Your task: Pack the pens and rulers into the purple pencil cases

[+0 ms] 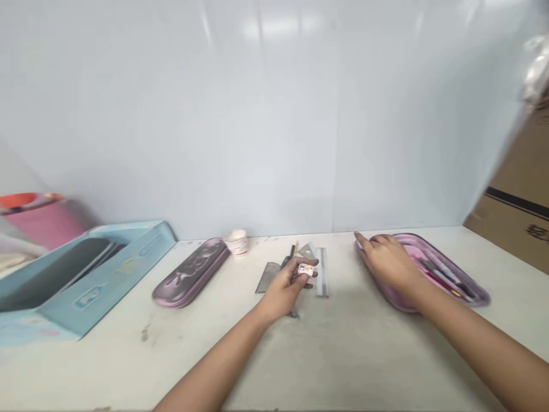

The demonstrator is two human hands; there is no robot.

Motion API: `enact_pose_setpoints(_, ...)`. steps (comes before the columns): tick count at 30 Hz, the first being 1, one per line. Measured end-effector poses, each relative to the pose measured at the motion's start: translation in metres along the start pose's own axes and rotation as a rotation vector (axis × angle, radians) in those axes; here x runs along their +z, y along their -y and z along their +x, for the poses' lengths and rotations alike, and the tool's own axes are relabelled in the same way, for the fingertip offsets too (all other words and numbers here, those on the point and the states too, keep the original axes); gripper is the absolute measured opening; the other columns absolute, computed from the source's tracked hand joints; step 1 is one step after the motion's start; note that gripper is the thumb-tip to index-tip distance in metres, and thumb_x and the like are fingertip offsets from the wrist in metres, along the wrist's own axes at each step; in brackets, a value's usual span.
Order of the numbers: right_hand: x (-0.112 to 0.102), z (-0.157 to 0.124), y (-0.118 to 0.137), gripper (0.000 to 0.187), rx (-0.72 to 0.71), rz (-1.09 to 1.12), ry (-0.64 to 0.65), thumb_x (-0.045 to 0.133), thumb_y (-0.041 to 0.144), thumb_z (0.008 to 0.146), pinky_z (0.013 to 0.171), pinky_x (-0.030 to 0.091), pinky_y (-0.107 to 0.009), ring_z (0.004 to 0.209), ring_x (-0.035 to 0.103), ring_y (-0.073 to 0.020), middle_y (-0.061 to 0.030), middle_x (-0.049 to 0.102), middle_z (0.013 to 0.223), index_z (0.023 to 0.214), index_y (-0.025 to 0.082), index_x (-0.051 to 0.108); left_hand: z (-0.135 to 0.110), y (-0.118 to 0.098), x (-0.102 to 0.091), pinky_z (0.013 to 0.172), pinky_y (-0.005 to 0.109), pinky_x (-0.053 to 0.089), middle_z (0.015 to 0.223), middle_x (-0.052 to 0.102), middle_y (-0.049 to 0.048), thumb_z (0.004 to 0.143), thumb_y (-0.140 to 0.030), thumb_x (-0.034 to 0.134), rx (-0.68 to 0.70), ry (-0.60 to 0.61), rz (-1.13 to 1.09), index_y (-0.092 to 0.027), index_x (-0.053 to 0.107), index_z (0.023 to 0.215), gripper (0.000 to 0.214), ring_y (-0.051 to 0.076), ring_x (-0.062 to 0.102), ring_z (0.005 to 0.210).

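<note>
My left hand [285, 286] is closed, pinching a small white block with an orange-brown mark [306, 269] between thumb and fingers; its exact kind is too blurred to tell. Just behind that hand, partly hidden, lie a clear ruler [322, 280], a set square [307, 250], a pencil [295, 248] and a grey flat piece [268, 277]. My right hand [388, 260] rests over the left side of an open pink pencil case [384, 293], fingers stretched out and the index reaching past its rim. Several pens [446, 277] lie inside the case.
A closed dark pencil case with pink edges [193, 273] lies to the left, beside a white paper cup [237, 242]. Further left is a light-blue box [107, 286] holding a dark case, with a pink container [47, 223] behind. A cardboard box [514, 200] stands right; a pale wall closes the back.
</note>
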State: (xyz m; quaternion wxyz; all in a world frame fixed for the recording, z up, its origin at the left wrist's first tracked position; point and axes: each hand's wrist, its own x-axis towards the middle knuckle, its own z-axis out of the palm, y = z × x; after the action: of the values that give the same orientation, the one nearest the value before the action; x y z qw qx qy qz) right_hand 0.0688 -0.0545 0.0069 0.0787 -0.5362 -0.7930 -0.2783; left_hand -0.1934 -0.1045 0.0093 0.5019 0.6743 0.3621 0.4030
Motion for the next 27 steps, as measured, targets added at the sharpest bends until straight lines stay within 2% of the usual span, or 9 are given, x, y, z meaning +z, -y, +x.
enact_pose_setpoints(5, -0.020, 0.068, 0.093, 0.046, -0.205, 0.151, -0.018, 0.032, 0.023, 0.090, 0.078, 0.035, -0.034, 0.088, 0.058, -0.0223, -0.0127, 0.068, 0.090, 0.133, 0.009, 0.038, -0.050, 0.006, -0.073, 0.085, 0.036, 0.047, 0.123, 0.051, 0.0107, 0.084, -0.036, 0.049, -0.075, -0.209, 0.036, -0.019, 0.048, 0.106, 0.028, 0.019, 0.055, 0.102)
enact_pose_setpoints(8, -0.033, 0.106, 0.151, 0.046, -0.285, 0.250, -0.013, 0.033, 0.026, 0.089, 0.078, 0.035, -0.033, 0.093, 0.056, -0.0224, -0.0116, 0.068, 0.093, 0.133, 0.013, 0.037, -0.081, 0.004, -0.109, 0.081, 0.035, 0.049, 0.127, 0.048, 0.0104, 0.084, -0.037, 0.048, -0.116, -0.341, 0.083, -0.019, 0.047, 0.105, 0.027, 0.019, 0.055, 0.101)
enact_pose_setpoints(11, -0.040, 0.137, 0.201, 0.044, -0.298, 0.317, 0.023, 0.034, 0.029, 0.089, 0.075, 0.037, -0.031, 0.093, 0.057, -0.0225, -0.0109, 0.067, 0.094, 0.131, 0.017, 0.038, -0.109, 0.002, -0.134, 0.079, 0.033, 0.050, 0.127, 0.047, 0.0094, 0.084, -0.037, 0.048, -0.144, -0.429, 0.117, -0.020, 0.047, 0.105, 0.026, 0.018, 0.056, 0.100)
enact_pose_setpoints(14, -0.040, 0.159, 0.236, 0.041, -0.257, 0.348, 0.080, 0.035, 0.033, 0.089, 0.069, 0.038, -0.029, 0.088, 0.060, -0.0225, -0.0116, 0.067, 0.094, 0.126, 0.018, 0.044, -0.129, 0.003, -0.151, 0.078, 0.032, 0.050, 0.120, 0.051, 0.0080, 0.084, -0.036, 0.047, -0.162, -0.465, 0.154, -0.020, 0.047, 0.107, 0.028, 0.017, 0.056, 0.098)
enact_pose_setpoints(16, -0.038, 0.166, 0.249, 0.037, -0.242, 0.354, 0.102, 0.034, 0.032, 0.089, 0.066, 0.038, -0.029, 0.083, 0.062, -0.0223, -0.0120, 0.067, 0.091, 0.119, 0.018, 0.050, -0.137, 0.005, -0.159, 0.077, 0.031, 0.050, 0.111, 0.054, 0.0075, 0.084, -0.037, 0.047, -0.171, -0.477, 0.178, -0.019, 0.047, 0.107, 0.029, 0.018, 0.056, 0.096)
enact_pose_setpoints(19, -0.040, 0.163, 0.256, 0.034, -0.232, 0.350, 0.112, 0.029, 0.028, 0.090, 0.065, 0.038, -0.029, 0.079, 0.063, -0.0217, -0.0125, 0.067, 0.088, 0.112, 0.017, 0.054, -0.140, 0.003, -0.170, 0.075, 0.030, 0.049, 0.098, 0.058, 0.0063, 0.084, -0.039, 0.046, -0.157, -0.483, 0.275, -0.018, 0.050, 0.103, 0.029, 0.017, 0.056, 0.089)
enact_pose_setpoints(22, -0.048, 0.144, 0.254, 0.034, -0.266, 0.350, 0.078, 0.028, 0.027, 0.091, 0.069, 0.037, -0.029, 0.080, 0.061, -0.0207, -0.0127, 0.066, 0.088, 0.109, 0.016, 0.055, -0.135, -0.011, -0.179, 0.077, 0.030, 0.046, 0.093, 0.060, 0.0048, 0.085, -0.038, 0.044, -0.106, -0.516, 0.505, -0.018, 0.052, 0.105, 0.030, 0.017, 0.056, 0.084)
enact_pose_setpoints(27, -0.056, 0.100, 0.253, 0.028, -0.382, 0.385, -0.012, 0.035, 0.023, 0.088, 0.068, 0.034, -0.028, 0.073, 0.059, -0.0182, -0.0103, 0.067, 0.079, 0.103, 0.014, 0.057, -0.112, -0.042, -0.182, 0.085, 0.032, 0.042, 0.106, 0.060, 0.0048, 0.088, -0.033, 0.037, 0.018, -0.612, 0.850, -0.021, 0.047, 0.116, 0.032, 0.019, 0.056, 0.096)
